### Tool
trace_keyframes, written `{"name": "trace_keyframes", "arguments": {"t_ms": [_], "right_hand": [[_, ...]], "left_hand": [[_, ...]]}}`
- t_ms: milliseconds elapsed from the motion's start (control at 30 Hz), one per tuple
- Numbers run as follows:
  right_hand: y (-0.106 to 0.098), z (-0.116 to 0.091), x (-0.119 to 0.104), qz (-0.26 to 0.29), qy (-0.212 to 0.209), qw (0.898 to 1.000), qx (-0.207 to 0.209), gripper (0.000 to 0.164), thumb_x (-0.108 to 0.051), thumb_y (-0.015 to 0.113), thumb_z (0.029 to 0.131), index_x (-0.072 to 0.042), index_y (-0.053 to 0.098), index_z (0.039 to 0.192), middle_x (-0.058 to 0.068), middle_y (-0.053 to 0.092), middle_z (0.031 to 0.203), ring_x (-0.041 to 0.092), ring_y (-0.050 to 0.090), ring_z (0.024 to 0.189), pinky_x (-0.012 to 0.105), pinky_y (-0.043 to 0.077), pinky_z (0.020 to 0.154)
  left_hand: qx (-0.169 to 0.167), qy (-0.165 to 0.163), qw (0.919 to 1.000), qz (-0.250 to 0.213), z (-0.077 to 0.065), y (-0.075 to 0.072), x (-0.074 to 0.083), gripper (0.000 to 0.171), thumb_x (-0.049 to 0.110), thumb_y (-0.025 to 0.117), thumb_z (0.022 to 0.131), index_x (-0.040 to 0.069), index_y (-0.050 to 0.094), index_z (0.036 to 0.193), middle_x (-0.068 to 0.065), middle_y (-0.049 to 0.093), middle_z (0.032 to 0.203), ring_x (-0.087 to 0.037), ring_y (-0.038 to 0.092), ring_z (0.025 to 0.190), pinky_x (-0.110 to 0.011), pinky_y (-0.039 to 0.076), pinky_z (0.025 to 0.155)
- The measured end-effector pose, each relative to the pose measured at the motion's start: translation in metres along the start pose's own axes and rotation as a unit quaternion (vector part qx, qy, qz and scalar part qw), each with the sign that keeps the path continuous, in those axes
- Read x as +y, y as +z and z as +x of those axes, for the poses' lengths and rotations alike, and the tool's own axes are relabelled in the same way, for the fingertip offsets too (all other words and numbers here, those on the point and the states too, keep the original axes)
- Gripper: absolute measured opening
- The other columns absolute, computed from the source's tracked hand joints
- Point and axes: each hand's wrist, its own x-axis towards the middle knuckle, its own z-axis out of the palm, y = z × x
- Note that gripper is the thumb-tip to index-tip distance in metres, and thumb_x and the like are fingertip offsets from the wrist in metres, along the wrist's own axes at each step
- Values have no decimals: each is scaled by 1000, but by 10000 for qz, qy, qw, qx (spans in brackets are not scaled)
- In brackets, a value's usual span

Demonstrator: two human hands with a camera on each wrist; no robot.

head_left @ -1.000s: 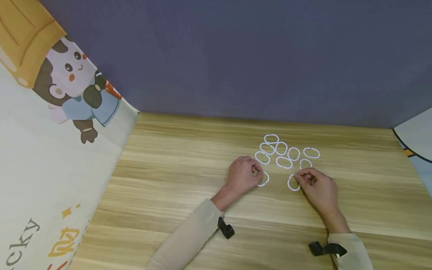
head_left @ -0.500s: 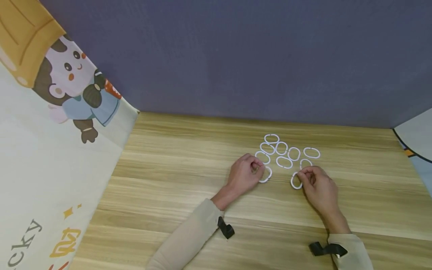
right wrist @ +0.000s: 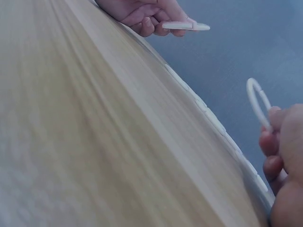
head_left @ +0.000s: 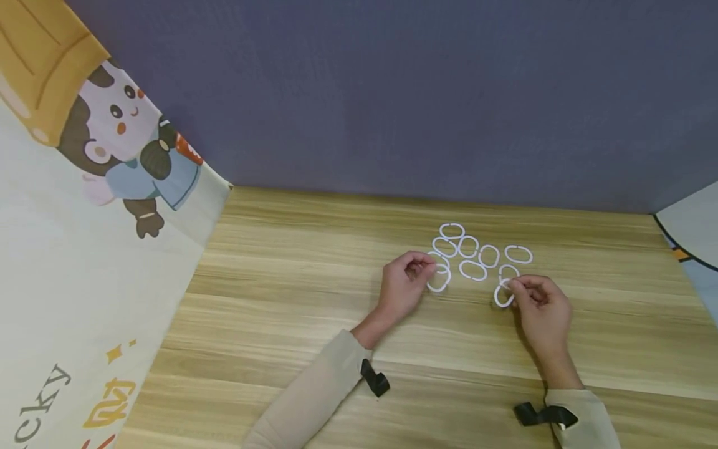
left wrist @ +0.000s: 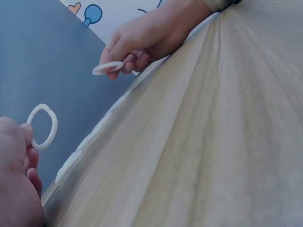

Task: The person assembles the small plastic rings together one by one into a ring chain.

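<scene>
My left hand (head_left: 405, 284) pinches a white oval chain link (head_left: 439, 291) between thumb and index finger. In the left wrist view this link (left wrist: 56, 125) stands upright, raised off the table. A second white chain link (head_left: 497, 298) is pinched by the fingertips of my right hand (head_left: 544, 315). Seen from the right wrist, that link (right wrist: 251, 97) is also lifted and tilted. In the head view, each held link overlaps one lying behind it. Several more loose chain links (head_left: 472, 260) lie flat beyond and between my hands, small gaps showing in their outlines.
The links lie on a wood-grain table (head_left: 291, 262). A dark blue-grey panel (head_left: 392, 100) rises along its far edge. A white sheet printed with a cartoon figure (head_left: 112, 137) borders the left side. Black straps (head_left: 374, 379) hang at both sleeve cuffs.
Both hands have raised their links from near the tabletop. The left link has moved away from me; the right link has shifted right and slightly away. The loose links stay in place.
</scene>
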Motion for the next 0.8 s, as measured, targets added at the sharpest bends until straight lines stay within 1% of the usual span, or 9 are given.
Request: {"name": "trace_keyframes", "arguments": {"t_ms": [67,167,267,400,467,633,800], "right_hand": [[0,1,0,566,159,9983,19,11,22,71,95,25,68,105,-12,75,80,-2,66,62,11,53,56],[0,1,-1,1061,315,9938,-64,18,23,70,95,26,69,113,-4,78,84,2,69,63,13,54,57],[1,0,-1,1115,547,9922,-106,16,20,71,97,23,72,113,-2,79,82,3,68,60,12,50,52],[5,-3,-3,1269,958,9873,46,10,16,72,99,21,75,106,2,78,75,6,66,56,13,45,47],[7,-5,-5,1473,1063,9833,103,8,16,72,99,20,75,105,6,76,73,8,65,55,14,44,46],[13,-8,-9,1662,1122,9797,75,7,16,70,99,19,74,103,6,73,72,10,62,53,16,44,47],[18,-12,-14,1550,1248,9800,-45,6,13,70,101,17,74,104,4,70,72,10,59,52,18,45,46]], "left_hand": [[29,102,9999,-50,0,0,0,12,2,81,100,-3,80,111,-16,78,99,-3,61,80,-18,52,72],[19,286,9996,52,0,0,0,11,2,81,100,-2,82,110,-15,79,100,-2,60,80,-17,50,71],[-17,340,9993,161,0,0,1,10,3,82,100,-1,83,108,-15,80,102,-1,60,80,-17,51,71],[-89,248,9996,120,0,0,2,10,3,82,100,-2,83,109,-15,81,104,0,62,81,-17,54,73],[-118,211,9997,79,0,0,2,10,2,81,100,-3,82,109,-16,81,105,0,63,82,-18,55,74],[-147,211,9997,-32,1,0,2,10,3,82,99,-2,82,108,-16,81,105,0,65,82,-20,57,75],[-181,173,9997,-74,1,0,1,10,4,82,100,-2,82,108,-16,82,106,1,65,82,-19,57,75]]}}
